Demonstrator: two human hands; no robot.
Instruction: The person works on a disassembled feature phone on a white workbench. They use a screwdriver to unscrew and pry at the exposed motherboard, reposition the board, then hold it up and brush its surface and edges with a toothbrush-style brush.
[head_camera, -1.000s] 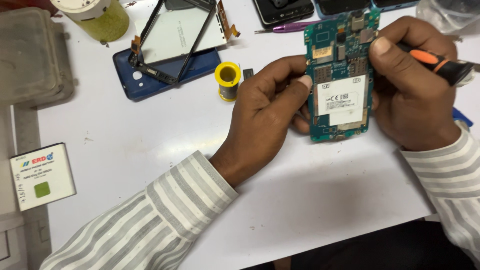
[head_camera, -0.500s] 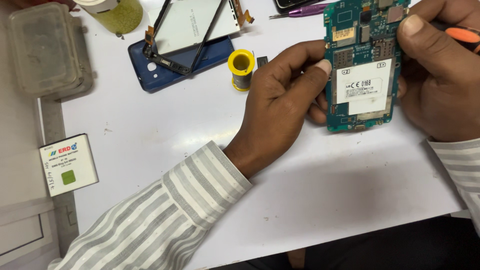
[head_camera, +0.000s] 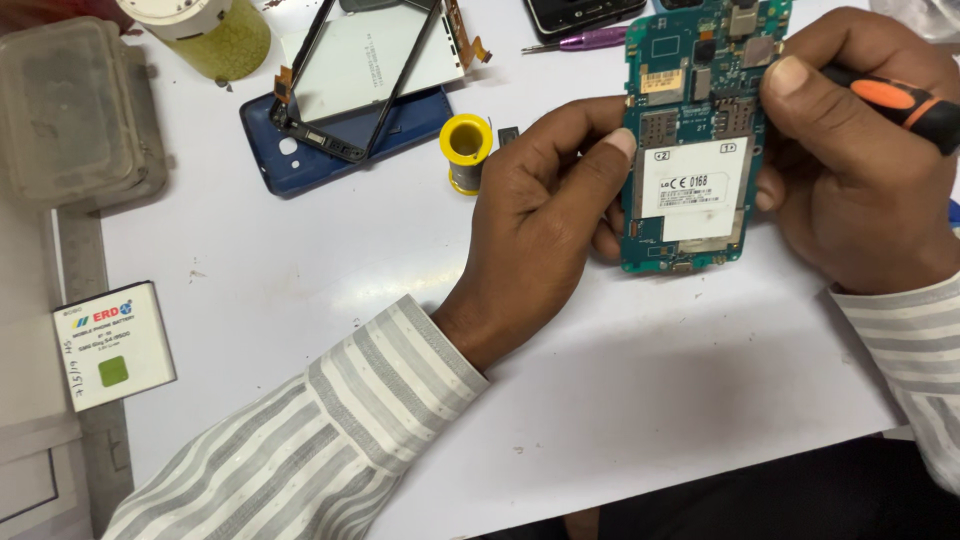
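While left hand (head_camera: 545, 215) fingers pinch circuit board (head_camera: 690, 140) | right hand (head_camera: 850, 170) fingers grip screwdriver (head_camera: 900, 100)

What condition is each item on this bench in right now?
Circuit board: bare, gripped by both hands.
Left hand: holding board's left edge.
Right hand: gripping an orange-handled tool.
Blue phone shell: opened, lying flat.
Screen frame: detached, resting on shell.
Plastic box: lid shut.

A phone repair workshop: the white tabletop (head_camera: 300, 280) carries a blue plastic phone back cover (head_camera: 300, 160) upper left, a detached screen frame (head_camera: 375, 70), a yellow solder spool (head_camera: 466, 150) and a white rectangular battery (head_camera: 113, 344).
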